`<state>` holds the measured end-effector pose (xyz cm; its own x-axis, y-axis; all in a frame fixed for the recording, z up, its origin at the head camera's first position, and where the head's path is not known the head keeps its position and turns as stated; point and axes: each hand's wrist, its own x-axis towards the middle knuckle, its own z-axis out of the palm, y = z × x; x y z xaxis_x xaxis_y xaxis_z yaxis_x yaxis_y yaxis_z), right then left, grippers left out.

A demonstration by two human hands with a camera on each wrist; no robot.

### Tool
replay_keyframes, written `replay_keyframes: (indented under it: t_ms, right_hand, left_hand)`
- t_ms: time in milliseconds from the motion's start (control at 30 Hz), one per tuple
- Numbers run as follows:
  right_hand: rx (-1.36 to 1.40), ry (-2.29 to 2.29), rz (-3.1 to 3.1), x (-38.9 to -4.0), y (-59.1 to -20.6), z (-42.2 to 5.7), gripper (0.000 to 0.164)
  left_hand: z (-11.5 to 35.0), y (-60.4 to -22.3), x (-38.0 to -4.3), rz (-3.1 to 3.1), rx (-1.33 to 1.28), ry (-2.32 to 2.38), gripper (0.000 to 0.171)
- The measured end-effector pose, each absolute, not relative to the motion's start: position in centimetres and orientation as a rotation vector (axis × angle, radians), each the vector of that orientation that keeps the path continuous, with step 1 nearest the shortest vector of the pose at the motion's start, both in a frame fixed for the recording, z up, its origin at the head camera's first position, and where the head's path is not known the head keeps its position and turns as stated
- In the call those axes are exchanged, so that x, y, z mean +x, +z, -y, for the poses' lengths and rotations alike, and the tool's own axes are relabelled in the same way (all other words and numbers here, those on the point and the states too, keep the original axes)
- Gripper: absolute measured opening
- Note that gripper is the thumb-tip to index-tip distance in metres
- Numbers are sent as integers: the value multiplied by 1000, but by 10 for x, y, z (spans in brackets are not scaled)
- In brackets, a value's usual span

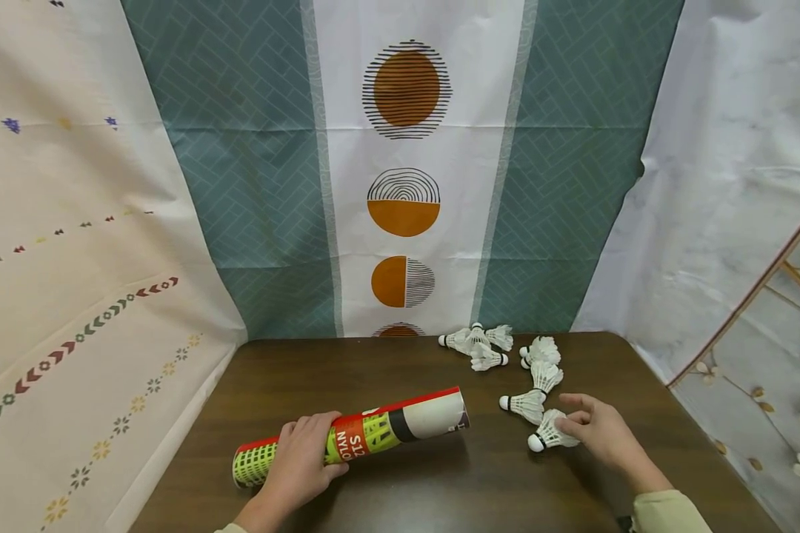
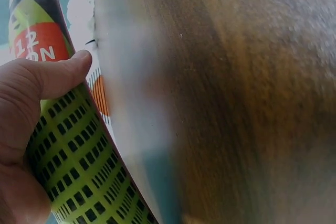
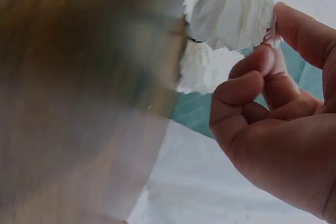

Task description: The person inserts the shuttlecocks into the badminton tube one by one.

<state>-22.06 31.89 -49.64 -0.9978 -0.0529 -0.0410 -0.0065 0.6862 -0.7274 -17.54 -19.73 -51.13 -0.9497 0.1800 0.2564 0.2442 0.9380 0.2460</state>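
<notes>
Three cloth hangings surround the scene: one cream at left [image 1: 107,296], one teal and white at the back [image 1: 240,185], one whitish and floral at right [image 1: 720,222]. One brown desk [image 1: 400,496] stands before them. On its left half, one printed shuttlecock tube [image 1: 363,438] slants, white end pointing right. Two hands show: the left grip [image 1: 303,459] is clasped over the tube, thumb on the near side; the right grip [image 1: 600,433] pinches the skirt rim of the nearest shuttlecock [image 1: 555,431]. I count eight shuttlecocks on the desk. Four make a rear cluster [image 1: 478,346] by the back edge, touching or overlapping. The other four, including the pinched one, form a crooked row at right, its second-nearest shuttlecock [image 1: 525,406] pointing its cork left.
</notes>
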Motion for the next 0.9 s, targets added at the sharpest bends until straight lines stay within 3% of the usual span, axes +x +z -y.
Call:
replay_keyframes:
  t_ms: [467,900]
  right_hand:
    - [-60,-1784,-2487,-211,-468,-256,59]
    - [-219,-1889,-2291,-210,-475,-214,54]
  left_hand:
    - [192,-512,-175,2837,-356,-404,87]
    - [185,-510,-171,2812,-403,-388,87]
